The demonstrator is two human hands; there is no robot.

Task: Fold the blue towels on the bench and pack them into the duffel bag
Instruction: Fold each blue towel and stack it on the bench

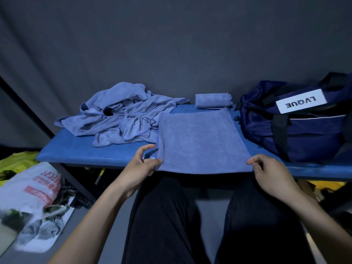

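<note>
A blue towel (200,138) lies flat as a folded rectangle on the blue padded bench (80,151), its near edge at the bench's front. My left hand (141,168) pinches its near left corner. My right hand (270,172) pinches its near right corner. A heap of crumpled blue towels (122,113) lies to the left at the back. One rolled blue towel (212,100) rests behind the flat one. The navy duffel bag (297,126) with a white label stands at the bench's right end.
A grey curtain hangs behind the bench. On the floor at the left lie a white plastic bag (36,189) with red print and something yellow-green (17,162). My legs in black trousers (167,225) are in front of the bench.
</note>
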